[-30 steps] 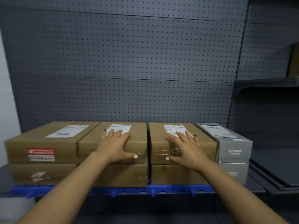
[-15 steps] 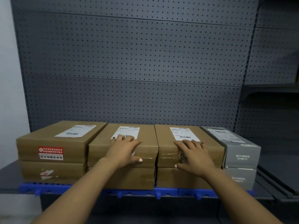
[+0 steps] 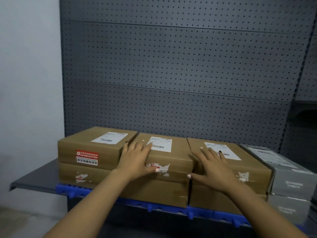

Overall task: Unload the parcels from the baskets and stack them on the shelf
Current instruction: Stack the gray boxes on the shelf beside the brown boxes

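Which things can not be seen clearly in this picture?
- Head view: print on the white labels is too small and blurred.
- The right-side grey boxes are cut by the frame edge.
- The left hand and right hand hide the carton fronts beneath.

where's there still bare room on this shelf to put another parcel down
Bare dark grey shelf board shows left of the brown cardboard parcel with the red sticker, up to the pale wall. The tops of the stacks are free up to the perforated grey back panel. The row itself is crowded: brown stacks touch side by side, and grey boxes close the right end.
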`<state>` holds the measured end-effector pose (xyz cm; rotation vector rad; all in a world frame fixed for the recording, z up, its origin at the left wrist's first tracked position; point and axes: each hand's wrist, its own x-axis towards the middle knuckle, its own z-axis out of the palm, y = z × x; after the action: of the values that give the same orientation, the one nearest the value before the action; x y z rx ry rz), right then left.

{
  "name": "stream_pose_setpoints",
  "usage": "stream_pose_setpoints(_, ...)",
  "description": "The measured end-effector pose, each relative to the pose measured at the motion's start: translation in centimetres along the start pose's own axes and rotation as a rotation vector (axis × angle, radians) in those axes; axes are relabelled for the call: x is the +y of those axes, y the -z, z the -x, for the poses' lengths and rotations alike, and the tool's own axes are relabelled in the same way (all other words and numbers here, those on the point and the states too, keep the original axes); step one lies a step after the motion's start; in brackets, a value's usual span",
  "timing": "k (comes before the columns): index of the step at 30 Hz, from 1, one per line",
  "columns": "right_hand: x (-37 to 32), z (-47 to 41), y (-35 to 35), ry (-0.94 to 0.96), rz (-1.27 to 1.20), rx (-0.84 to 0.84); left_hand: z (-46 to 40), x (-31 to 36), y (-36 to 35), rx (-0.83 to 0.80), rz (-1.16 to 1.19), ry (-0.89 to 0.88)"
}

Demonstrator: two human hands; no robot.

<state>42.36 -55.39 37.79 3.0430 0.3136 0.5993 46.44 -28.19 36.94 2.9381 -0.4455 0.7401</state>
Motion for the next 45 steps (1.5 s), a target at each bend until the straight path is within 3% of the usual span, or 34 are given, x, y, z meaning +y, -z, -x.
stream_pose_setpoints(6, -4.7, -3.7, 0.1, 0.033, -0.003, -0.104, 0.3, -7.3, 2.0, -0.173, -0.076, 0.187)
stream_pose_setpoints(10, -5.4, -4.6, -1.0, 0.02, 0.005, -0.162, 0.3, -10.1, 2.0, -0.287, -0.078, 0.179)
stream_pose_setpoints(18, -5.4, -4.7, -1.8, 0.023, 0.029, -0.119, 1.2, -10.5, 0.5, -0.149, -0.135, 0.087)
stream_pose_setpoints(45, -5.6, -4.7, -2.0, -0.005, 0.034, -0.137, 1.7, -9.2, -0.7, -0.061, -0.197, 0.14)
